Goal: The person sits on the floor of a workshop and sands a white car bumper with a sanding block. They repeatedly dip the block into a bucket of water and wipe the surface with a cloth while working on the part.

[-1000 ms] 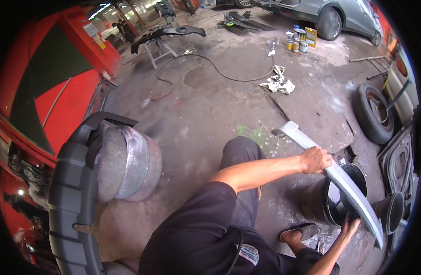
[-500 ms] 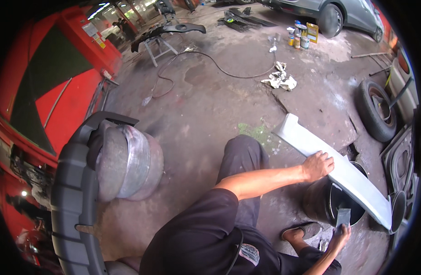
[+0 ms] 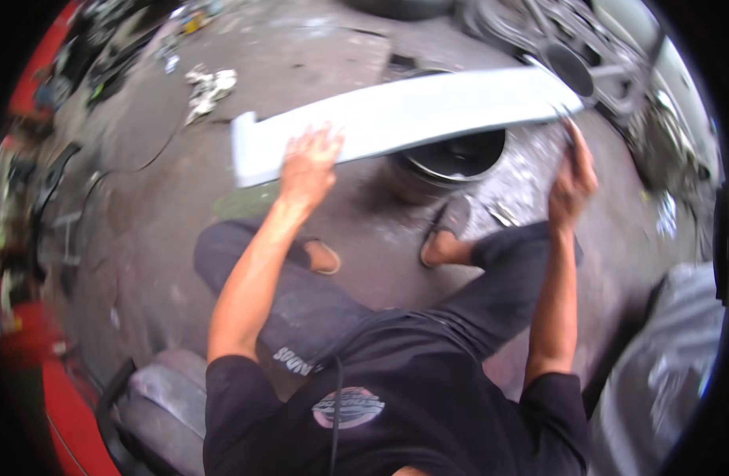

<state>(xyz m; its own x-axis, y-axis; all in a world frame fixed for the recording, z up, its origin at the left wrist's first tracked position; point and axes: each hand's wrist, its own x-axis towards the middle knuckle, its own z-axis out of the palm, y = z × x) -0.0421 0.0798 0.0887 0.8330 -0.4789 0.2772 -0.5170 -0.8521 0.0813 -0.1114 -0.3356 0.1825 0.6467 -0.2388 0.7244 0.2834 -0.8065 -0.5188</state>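
Observation:
A long, pale grey car trim panel [image 3: 412,111] lies across the rim of a dark metal drum [image 3: 428,170]. My left hand [image 3: 310,163] rests on the panel near its left end, fingers spread over its surface. At the panel's right end is my right hand [image 3: 574,178], raised with its fingers pressed together. A dark edge shows blurred at those fingertips; it looks like the thin, flat grey piece seen there earlier. The inside of the drum is partly hidden under the panel.
My feet stand close to the drum. Crumpled white paper [image 3: 210,89] lies on the floor at far left. A round black container [image 3: 566,70] and dark car parts are beyond the panel's right end. A grey covered shape [image 3: 665,373] is at lower right.
My view has swung to the right, so the panel and drum now sit ahead of me. My right hand has risen from beside the drum to the panel's right end. My left hand's fingers have spread.

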